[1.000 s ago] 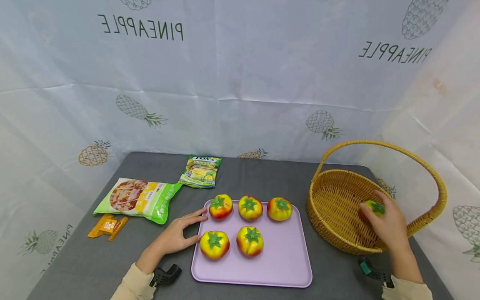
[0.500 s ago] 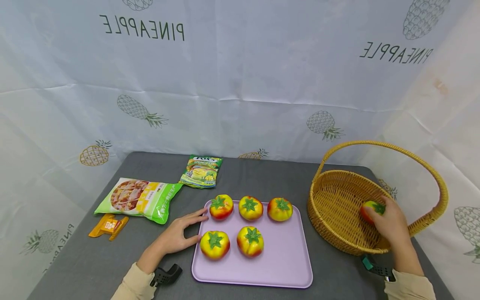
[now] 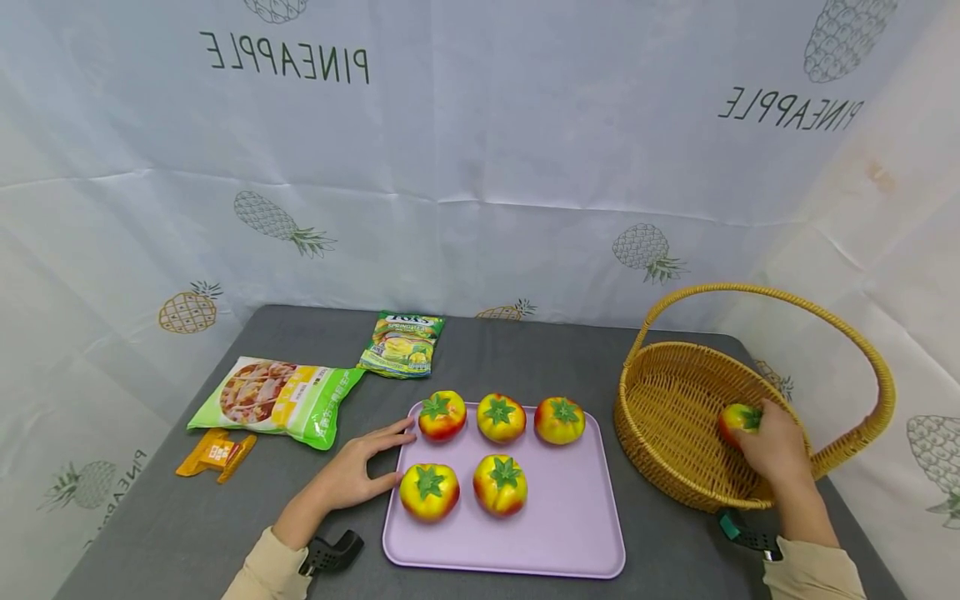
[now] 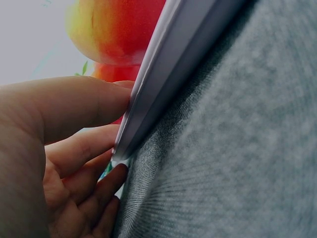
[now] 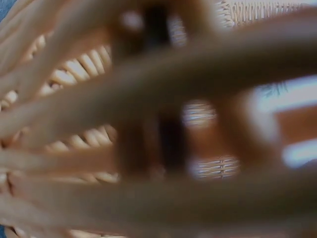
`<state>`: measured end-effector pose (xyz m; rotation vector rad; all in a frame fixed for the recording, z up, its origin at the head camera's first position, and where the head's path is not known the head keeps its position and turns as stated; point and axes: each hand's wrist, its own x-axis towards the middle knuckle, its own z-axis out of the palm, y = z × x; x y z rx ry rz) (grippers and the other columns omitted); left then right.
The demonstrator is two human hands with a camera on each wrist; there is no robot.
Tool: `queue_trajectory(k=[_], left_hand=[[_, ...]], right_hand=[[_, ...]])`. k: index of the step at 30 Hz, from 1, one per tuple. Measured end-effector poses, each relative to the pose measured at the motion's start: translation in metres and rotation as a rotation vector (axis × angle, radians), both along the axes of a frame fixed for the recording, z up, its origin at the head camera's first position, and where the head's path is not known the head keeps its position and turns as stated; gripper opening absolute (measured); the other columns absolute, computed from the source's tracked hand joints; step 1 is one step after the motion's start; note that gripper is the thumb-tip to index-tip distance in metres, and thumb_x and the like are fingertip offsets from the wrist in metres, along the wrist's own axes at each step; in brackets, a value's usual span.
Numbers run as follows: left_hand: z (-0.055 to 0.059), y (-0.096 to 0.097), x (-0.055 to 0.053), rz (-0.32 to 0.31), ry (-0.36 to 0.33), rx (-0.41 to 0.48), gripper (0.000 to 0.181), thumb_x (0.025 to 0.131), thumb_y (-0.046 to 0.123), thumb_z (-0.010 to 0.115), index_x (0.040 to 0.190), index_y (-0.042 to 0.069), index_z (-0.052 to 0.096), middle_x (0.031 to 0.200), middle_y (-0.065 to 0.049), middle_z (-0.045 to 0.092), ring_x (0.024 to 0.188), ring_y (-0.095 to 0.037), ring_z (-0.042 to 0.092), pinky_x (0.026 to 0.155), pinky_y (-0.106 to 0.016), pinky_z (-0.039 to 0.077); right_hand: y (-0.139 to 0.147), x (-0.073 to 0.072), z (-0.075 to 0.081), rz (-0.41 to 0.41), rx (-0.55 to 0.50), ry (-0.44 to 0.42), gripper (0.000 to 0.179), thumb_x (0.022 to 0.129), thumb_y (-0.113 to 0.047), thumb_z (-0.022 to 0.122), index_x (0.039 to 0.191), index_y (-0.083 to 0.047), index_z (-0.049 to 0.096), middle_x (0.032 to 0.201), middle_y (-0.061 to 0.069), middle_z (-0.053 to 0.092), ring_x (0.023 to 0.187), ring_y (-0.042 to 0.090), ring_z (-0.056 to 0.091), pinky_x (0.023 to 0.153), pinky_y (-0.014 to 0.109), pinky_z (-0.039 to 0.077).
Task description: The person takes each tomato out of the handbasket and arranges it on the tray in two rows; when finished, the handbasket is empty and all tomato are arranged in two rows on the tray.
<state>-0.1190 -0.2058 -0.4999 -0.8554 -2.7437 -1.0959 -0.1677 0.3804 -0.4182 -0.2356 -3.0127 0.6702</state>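
My right hand [image 3: 778, 446] reaches into the wicker basket [image 3: 633, 433] and holds a yellow-and-red fruit with a green star-shaped cap [image 3: 738, 423], thumb at its near side, other fingers partly hidden. Blurred wicker strands [image 5: 148, 84] hide most of that hand in the right wrist view. My left hand [image 3: 347, 473] rests at the left edge of the lilac tray [image 3: 558, 533], fingers extended. The left wrist view shows its thumb and fingertips [image 4: 121, 101] against the tray's rim [image 4: 158, 94]. Several matching fruits, such as the front-left one [image 3: 429, 492], sit on the tray.
A green-and-white food bag [image 3: 273, 400] lies at left, with a small orange packet [image 3: 216, 454] in front of it. A green-and-yellow pouch [image 3: 401, 343] lies behind the tray. The basket's tall handle [image 3: 772, 290] arches over its opening. A pineapple-print curtain [image 3: 480, 150] hangs behind the table.
Inside the basket, my right hand and the fruit have shifted slightly, with the fruit a little left and nearer. My left hand and the tray have stayed in place.
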Motion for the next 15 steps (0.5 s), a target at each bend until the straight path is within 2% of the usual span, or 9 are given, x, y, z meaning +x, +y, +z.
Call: queue_trajectory(k=[8,15], left_hand=[[0.002,0.0002,0.0008,0.008,-0.025,-0.001,0.05,0.082,0.027,0.069,0.13,0.019,0.059,0.146,0.0,0.045,0.132,-0.026,0.046,0.101,-0.051,0.042],[0.0021,0.0007,0.0005,0.006,-0.014,-0.004,0.05,0.082,0.027,0.07,0.13,0.018,0.059,0.146,-0.001,0.046,0.131,-0.027,0.046,0.101,-0.051,0.043]], right_hand=[[-0.0004,0.0011,-0.0018,0.031,0.06,0.037,0.069,0.082,-0.017,0.064,0.125,0.027,0.033,0.109,0.044,0.042,0.088,0.05,0.045,0.067,0.053,0.041],[-0.0052,0.0038,-0.0011,0.047,0.045,0.042,0.071,0.086,-0.024,0.064,0.127,0.025,0.034,0.116,0.045,0.036,0.096,0.052,0.041,0.072,0.057,0.04]])
